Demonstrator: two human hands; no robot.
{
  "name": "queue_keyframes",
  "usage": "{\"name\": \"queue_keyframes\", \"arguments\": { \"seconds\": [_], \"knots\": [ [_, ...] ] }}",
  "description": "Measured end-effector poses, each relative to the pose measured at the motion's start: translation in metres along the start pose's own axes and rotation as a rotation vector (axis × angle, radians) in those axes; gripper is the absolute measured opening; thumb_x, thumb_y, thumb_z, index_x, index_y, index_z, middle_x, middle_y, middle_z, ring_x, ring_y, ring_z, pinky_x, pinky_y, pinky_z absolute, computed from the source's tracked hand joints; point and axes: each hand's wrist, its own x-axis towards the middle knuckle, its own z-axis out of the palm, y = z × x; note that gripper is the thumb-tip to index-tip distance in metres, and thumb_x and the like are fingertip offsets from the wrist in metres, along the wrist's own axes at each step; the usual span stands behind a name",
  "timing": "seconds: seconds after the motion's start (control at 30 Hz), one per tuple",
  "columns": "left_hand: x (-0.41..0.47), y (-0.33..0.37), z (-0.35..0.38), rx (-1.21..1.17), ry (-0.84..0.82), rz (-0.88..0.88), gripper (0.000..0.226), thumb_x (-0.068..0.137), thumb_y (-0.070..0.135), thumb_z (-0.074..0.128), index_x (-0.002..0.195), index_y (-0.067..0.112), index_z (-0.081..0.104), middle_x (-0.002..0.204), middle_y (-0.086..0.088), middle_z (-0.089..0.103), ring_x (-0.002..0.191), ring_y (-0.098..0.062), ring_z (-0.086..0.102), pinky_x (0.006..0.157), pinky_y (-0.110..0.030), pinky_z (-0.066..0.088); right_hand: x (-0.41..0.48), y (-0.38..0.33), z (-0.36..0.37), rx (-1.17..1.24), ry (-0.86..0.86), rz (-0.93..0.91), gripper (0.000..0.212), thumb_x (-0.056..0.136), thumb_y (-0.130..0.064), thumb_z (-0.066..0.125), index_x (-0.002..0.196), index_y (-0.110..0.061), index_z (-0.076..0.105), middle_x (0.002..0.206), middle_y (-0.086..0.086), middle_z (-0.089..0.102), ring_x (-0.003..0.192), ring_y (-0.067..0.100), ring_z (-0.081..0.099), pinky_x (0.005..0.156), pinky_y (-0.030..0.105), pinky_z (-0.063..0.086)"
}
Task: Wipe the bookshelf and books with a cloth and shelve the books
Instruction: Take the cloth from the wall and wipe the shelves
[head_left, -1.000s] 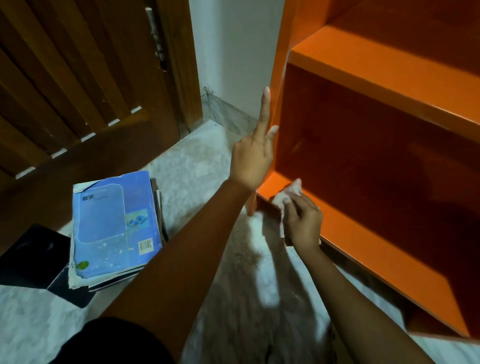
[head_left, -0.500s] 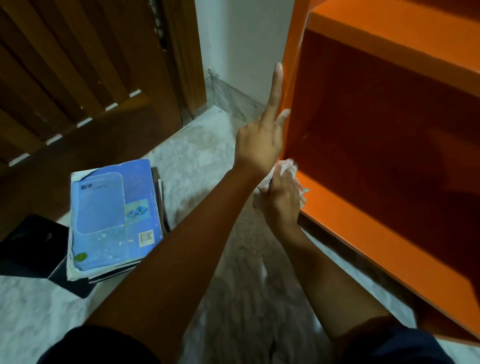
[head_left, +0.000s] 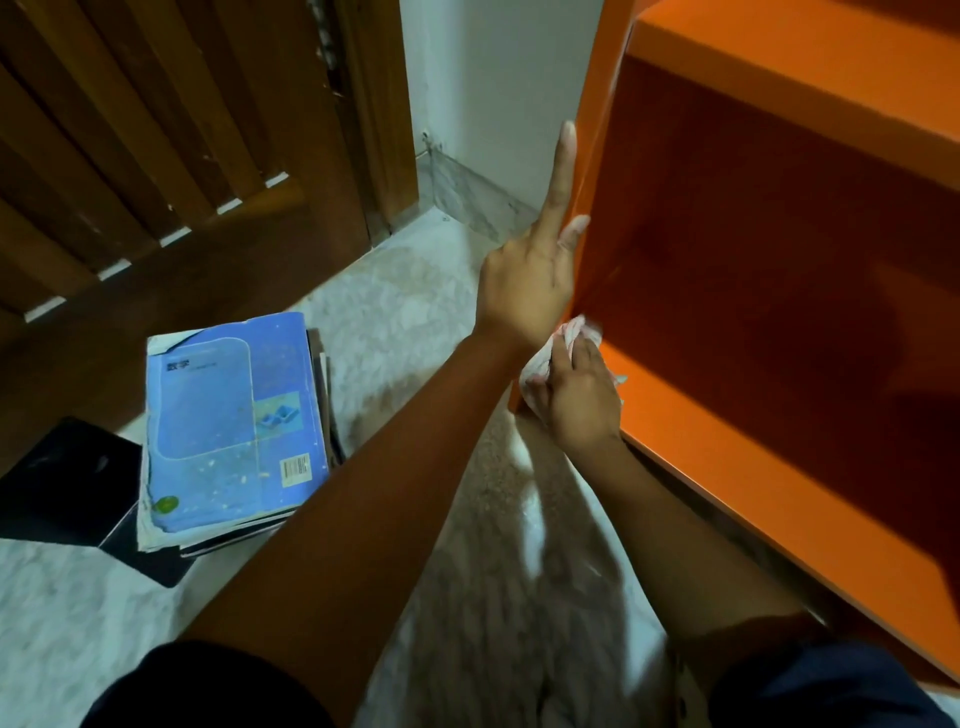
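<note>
Bracing the left hand (head_left: 530, 280), fingers straight, on the side-panel edge of the orange bookshelf (head_left: 779, 467); right hand (head_left: 579, 402) grips a bunched white cloth (head_left: 540, 366) at the bottom shelf's front-left corner. Book stack (head_left: 234, 431) sits on the floor (head_left: 405, 322) well apart to the left, open floor btw them.

The right hand (head_left: 582, 405) hides most of the cloth (head_left: 540, 364); the bookshelf (head_left: 769, 447) runs off-frame.

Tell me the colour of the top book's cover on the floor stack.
Light blue, with a white barcode patch and a small green mark, on the top book; the head view shows it.
</note>
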Motion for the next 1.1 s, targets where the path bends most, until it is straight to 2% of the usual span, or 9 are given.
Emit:
{"name": "queue_keyframes", "arguments": {
  "seconds": [0.17, 0.3, 0.53, 0.6, 0.7, 0.8, 0.9, 0.97, 1.1],
  "knots": [
    [0.0, 0.0, -0.001, 0.004, -0.007, -0.001, 0.059, 0.095, 0.051, 0.018, 0.145, 0.019, 0.008, 0.064, -0.007, 0.058, 0.053, -0.029, 0.059, 0.057, -0.038, 0.053, -0.009, 0.013, -0.004, -0.067, 0.015, -0.039, 0.057, 0.081, -0.021, 0.068, 0.13, 0.0, 0.05, 0.127, 0.03, 0.053, 0.124, 0.041, 0.048, 0.09, 0.046, 0.051],
    [-0.002, 0.004, -0.005, -0.027, -0.052, -0.038, 0.051, 0.092, 0.05, 0.015, 0.135, 0.032, -0.006, 0.069, -0.01, 0.061, 0.057, -0.029, 0.06, 0.062, -0.043, 0.053, -0.029, 0.029, -0.014, -0.143, 0.012, -0.005, 0.054, 0.078, -0.015, 0.071, 0.128, -0.002, 0.053, 0.122, 0.027, 0.057, 0.121, 0.038, 0.052, 0.079, 0.043, 0.054],
    [-0.006, 0.012, -0.007, -0.1, -0.063, -0.09, 0.055, 0.092, 0.049, 0.016, 0.136, 0.038, -0.015, 0.083, -0.01, 0.064, 0.063, -0.023, 0.061, 0.065, -0.039, 0.054, -0.076, 0.063, -0.034, -0.143, -0.039, 0.102, 0.053, 0.087, -0.015, 0.063, 0.137, -0.005, 0.044, 0.134, 0.025, 0.048, 0.132, 0.036, 0.04, 0.085, 0.043, 0.05],
    [-0.007, 0.013, -0.007, -0.116, -0.072, -0.095, 0.058, 0.095, 0.049, 0.018, 0.137, 0.043, -0.022, 0.09, -0.012, 0.066, 0.065, -0.02, 0.062, 0.067, -0.038, 0.055, -0.09, 0.072, -0.038, -0.171, -0.047, 0.137, 0.055, 0.083, -0.013, 0.068, 0.134, -0.005, 0.048, 0.129, 0.026, 0.052, 0.128, 0.038, 0.045, 0.079, 0.044, 0.053],
    [-0.009, 0.019, -0.008, -0.156, -0.07, -0.123, 0.06, 0.102, 0.032, 0.031, 0.149, 0.027, -0.007, 0.096, -0.015, 0.066, 0.071, -0.022, 0.063, 0.07, -0.036, 0.053, -0.109, 0.086, -0.042, -0.221, -0.075, 0.191, 0.062, 0.066, -0.01, 0.083, 0.122, -0.003, 0.057, 0.112, 0.027, 0.062, 0.11, 0.042, 0.058, 0.061, 0.042, 0.056],
    [-0.011, 0.022, -0.011, -0.177, -0.077, -0.152, 0.059, 0.102, 0.023, 0.033, 0.149, 0.023, -0.003, 0.105, -0.017, 0.064, 0.077, -0.022, 0.061, 0.068, -0.028, 0.045, -0.127, 0.099, -0.048, -0.273, -0.06, 0.235, 0.061, 0.064, -0.01, 0.084, 0.118, -0.002, 0.058, 0.107, 0.027, 0.063, 0.104, 0.042, 0.061, 0.058, 0.041, 0.056],
    [-0.011, 0.022, -0.014, -0.219, -0.105, -0.164, 0.062, 0.102, 0.019, 0.035, 0.149, 0.028, -0.005, 0.112, -0.013, 0.06, 0.066, -0.011, 0.053, 0.06, -0.021, 0.044, -0.147, 0.106, -0.055, -0.276, -0.019, 0.3, 0.056, 0.071, -0.005, 0.077, 0.122, -0.004, 0.055, 0.109, 0.025, 0.062, 0.106, 0.04, 0.058, 0.059, 0.037, 0.054],
    [-0.011, 0.021, -0.017, -0.234, -0.115, -0.176, 0.066, 0.1, 0.013, 0.037, 0.149, 0.032, -0.004, 0.102, -0.009, 0.058, 0.06, -0.005, 0.046, 0.053, -0.015, 0.037, -0.156, 0.108, -0.06, -0.208, 0.01, 0.366, 0.049, 0.078, -0.003, 0.068, 0.124, -0.007, 0.052, 0.11, 0.023, 0.06, 0.106, 0.039, 0.056, 0.062, 0.037, 0.05],
    [-0.019, 0.014, -0.032, -0.301, -0.175, -0.217, 0.064, 0.098, 0.01, 0.039, 0.149, 0.035, 0.009, 0.094, -0.009, 0.054, 0.073, -0.015, 0.054, 0.062, -0.02, 0.044, -0.159, 0.106, -0.063, 0.087, 0.204, 0.52, 0.024, 0.084, -0.007, 0.053, 0.108, -0.013, 0.054, 0.093, 0.016, 0.062, 0.079, 0.035, 0.061, 0.061, 0.044, 0.053]
  ]
}}
